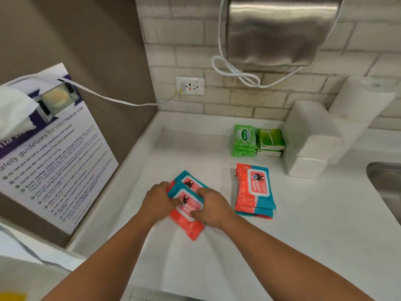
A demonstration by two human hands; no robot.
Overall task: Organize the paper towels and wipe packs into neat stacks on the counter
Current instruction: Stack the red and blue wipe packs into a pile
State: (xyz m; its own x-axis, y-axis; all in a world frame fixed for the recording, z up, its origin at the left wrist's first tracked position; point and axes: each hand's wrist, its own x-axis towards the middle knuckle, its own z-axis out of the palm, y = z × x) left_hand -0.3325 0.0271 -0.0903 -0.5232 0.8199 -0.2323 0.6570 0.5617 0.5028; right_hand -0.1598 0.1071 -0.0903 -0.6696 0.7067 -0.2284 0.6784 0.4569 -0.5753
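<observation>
Two red-and-teal wipe packs [188,210] lie overlapped and skewed on the white counter [303,224]. My left hand [159,200] grips their left edge and my right hand [211,206] grips the right edge of the top pack. To the right lies a squared stack of the same red-and-teal packs [255,190]. Behind it stand a stack of green Sanicare packs [244,140] and a stack of green-and-white tissue packs [271,141]. Folded white paper towels [308,140] are stacked at the right, next to an upright paper towel roll [362,98].
A steel sink [386,183] borders the counter at the right edge. A steel dispenser [280,29] with a looped white cable hangs on the brick wall above a socket [190,85]. A microwave safety poster [56,153] covers the left panel.
</observation>
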